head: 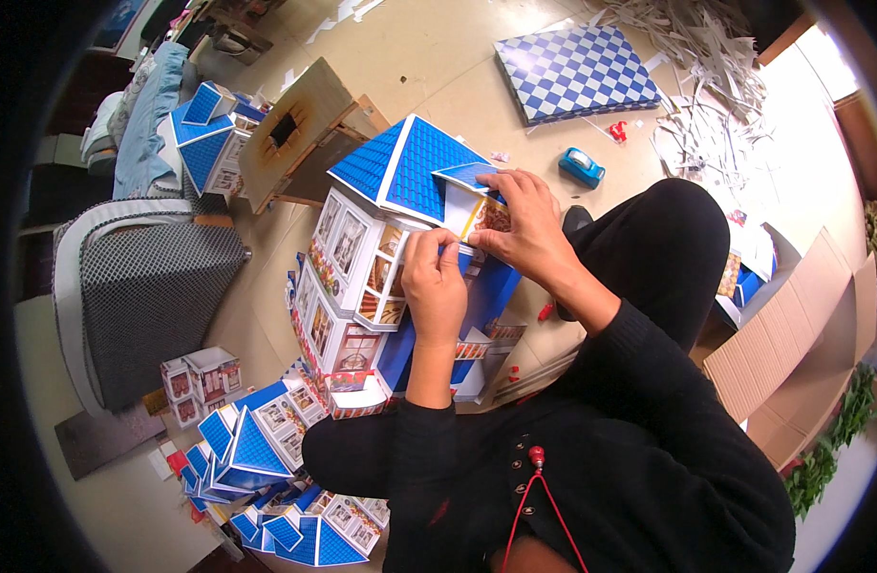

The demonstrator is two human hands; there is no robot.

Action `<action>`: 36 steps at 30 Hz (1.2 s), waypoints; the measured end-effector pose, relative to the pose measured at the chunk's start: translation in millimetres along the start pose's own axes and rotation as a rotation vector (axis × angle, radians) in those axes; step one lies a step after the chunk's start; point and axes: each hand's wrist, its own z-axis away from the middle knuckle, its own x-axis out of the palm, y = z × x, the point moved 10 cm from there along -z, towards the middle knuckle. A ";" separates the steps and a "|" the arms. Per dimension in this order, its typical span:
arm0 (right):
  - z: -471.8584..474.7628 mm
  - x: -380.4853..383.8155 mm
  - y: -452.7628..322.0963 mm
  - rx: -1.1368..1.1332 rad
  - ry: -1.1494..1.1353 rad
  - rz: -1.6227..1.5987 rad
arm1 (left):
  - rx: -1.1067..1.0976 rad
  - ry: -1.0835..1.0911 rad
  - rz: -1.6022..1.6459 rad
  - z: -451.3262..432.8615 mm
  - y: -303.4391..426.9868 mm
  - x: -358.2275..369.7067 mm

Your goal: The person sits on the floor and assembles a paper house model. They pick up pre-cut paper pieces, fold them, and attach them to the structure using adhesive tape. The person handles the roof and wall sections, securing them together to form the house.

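Note:
A paper model house [342,279] with printed windows and a blue tiled roof [403,168] stands upright before me, close to my knees. My left hand [435,283] is at the upper wall under the roof edge, thumb and forefinger pinched together at the base of a small dormer [463,200]. My right hand [528,222] grips the same dormer, its fingers on the little blue dormer roof and its thumb low down near my left fingertips. Whether a small piece lies between the left fingertips cannot be seen.
A blue tape dispenser [582,167] and a blue-and-white checkered box [578,71] lie on the floor, near heaped white paper strips [718,93]. More model houses [256,437] lie at lower left. A wooden stool [299,136], a mesh-covered chair [152,279] and an open cardboard box [789,336] stand around.

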 end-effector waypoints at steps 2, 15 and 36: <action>-0.1 -2.3 -2.3 0.006 0.009 0.011 | 0.005 0.000 -0.011 -1.0 0.4 -0.3; 0.5 -2.5 -1.5 -0.022 0.029 0.000 | 0.038 0.005 -0.044 -6.4 3.2 1.3; 0.7 -1.8 -6.0 -0.034 -0.016 0.075 | -0.036 0.010 -0.112 -10.6 1.0 -0.8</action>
